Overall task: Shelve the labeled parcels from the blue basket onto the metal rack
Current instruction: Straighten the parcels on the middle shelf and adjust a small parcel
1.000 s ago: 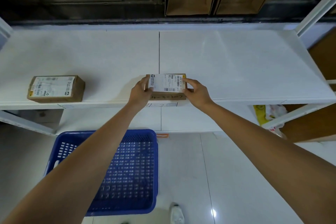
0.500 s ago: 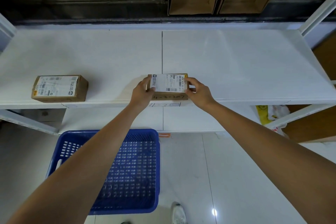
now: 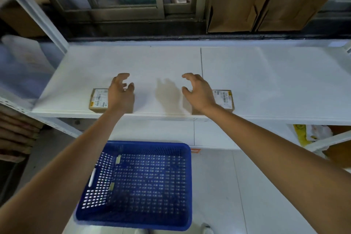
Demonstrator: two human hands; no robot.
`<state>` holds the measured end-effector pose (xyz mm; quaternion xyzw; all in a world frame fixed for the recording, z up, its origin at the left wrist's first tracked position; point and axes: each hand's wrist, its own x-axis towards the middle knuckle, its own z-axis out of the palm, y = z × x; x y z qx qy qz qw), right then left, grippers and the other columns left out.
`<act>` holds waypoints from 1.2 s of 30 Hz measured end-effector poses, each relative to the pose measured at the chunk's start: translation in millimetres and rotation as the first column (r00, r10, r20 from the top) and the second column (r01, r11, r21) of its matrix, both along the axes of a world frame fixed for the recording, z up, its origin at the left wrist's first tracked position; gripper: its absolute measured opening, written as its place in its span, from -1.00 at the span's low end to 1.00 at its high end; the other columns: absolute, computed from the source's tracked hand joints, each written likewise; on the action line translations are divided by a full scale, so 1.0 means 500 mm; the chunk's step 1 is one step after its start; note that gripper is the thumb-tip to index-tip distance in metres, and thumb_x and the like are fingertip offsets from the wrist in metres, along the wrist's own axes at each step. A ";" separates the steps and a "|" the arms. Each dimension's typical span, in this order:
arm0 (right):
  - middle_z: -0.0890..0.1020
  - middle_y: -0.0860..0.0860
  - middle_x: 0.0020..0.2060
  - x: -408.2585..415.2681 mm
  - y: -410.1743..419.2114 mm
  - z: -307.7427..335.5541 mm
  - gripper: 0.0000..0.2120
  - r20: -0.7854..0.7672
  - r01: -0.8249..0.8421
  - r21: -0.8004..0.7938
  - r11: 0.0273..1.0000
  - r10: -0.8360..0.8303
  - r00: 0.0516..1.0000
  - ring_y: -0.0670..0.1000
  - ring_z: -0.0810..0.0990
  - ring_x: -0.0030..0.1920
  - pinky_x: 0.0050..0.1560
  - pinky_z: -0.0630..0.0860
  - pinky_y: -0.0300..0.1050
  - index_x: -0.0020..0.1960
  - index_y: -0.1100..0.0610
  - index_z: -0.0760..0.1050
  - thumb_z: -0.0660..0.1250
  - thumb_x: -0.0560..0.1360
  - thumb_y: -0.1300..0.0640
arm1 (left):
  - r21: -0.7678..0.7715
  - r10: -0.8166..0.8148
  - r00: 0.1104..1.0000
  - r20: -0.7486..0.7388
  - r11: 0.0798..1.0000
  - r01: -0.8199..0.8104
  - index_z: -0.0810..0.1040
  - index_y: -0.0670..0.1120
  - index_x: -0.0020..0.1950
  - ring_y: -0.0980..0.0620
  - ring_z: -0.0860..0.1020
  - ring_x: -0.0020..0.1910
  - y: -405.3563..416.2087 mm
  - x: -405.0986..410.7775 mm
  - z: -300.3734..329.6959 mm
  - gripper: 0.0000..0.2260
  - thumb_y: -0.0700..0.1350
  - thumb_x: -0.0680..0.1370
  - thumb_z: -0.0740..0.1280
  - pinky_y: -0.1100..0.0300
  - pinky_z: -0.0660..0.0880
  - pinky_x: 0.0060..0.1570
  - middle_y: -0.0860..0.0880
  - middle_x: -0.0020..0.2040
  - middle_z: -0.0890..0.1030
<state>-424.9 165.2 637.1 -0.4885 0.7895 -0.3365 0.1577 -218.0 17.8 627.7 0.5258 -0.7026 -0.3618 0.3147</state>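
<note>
Two brown cardboard parcels on white rack shelf [image 3: 171, 59], front edge: left parcel [image 3: 98, 100], right parcel [image 3: 224, 99]. Each has a white barcode label, print too small to read. Left hand [image 3: 121, 91] and right hand [image 3: 197, 91] hover above, fingers spread, holding nothing. Blue basket [image 3: 140, 182] on floor below

Both hands partly cover the two shelved parcels [image 3: 97, 99] [image 3: 224, 98], whose label print is too small to read.

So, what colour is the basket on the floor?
The basket is blue, with a perforated grid of small holes; the head view shows it clearly.
</note>
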 end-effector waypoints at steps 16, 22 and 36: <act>0.59 0.13 0.22 0.308 -0.257 -0.125 -0.52 0.212 -0.091 0.231 0.969 0.042 0.976 0.15 0.56 0.18 0.17 0.52 -0.01 0.46 -0.03 0.33 0.28 0.57 0.16 | 0.268 -0.117 0.972 0.203 0.962 0.059 0.39 -0.09 0.37 -0.11 0.56 0.15 -0.194 0.262 -0.136 -0.64 -0.07 0.58 0.27 0.21 0.41 -0.11 -0.11 0.26 0.56; 0.56 0.11 0.28 0.310 -0.258 -0.123 -0.52 0.195 -0.066 0.248 0.966 0.017 0.981 0.14 0.55 0.21 0.21 0.52 0.06 0.46 -0.03 0.31 0.29 0.57 0.19 | 0.281 -0.103 0.988 0.119 0.958 0.066 0.41 -0.08 0.35 -0.07 0.55 0.12 -0.195 0.258 -0.143 -0.65 -0.08 0.57 0.29 0.19 0.42 -0.05 -0.10 0.25 0.57; 0.50 0.17 0.30 0.314 -0.256 -0.116 -0.47 0.137 -0.078 0.247 0.966 0.045 0.990 0.17 0.54 0.19 0.13 0.49 -0.06 0.53 -0.04 0.19 0.24 0.60 0.12 | 0.306 -0.140 0.983 0.117 0.947 0.099 0.33 -0.06 0.41 -0.08 0.53 0.19 -0.197 0.271 -0.137 -0.58 -0.02 0.58 0.29 0.27 0.41 -0.04 -0.08 0.33 0.52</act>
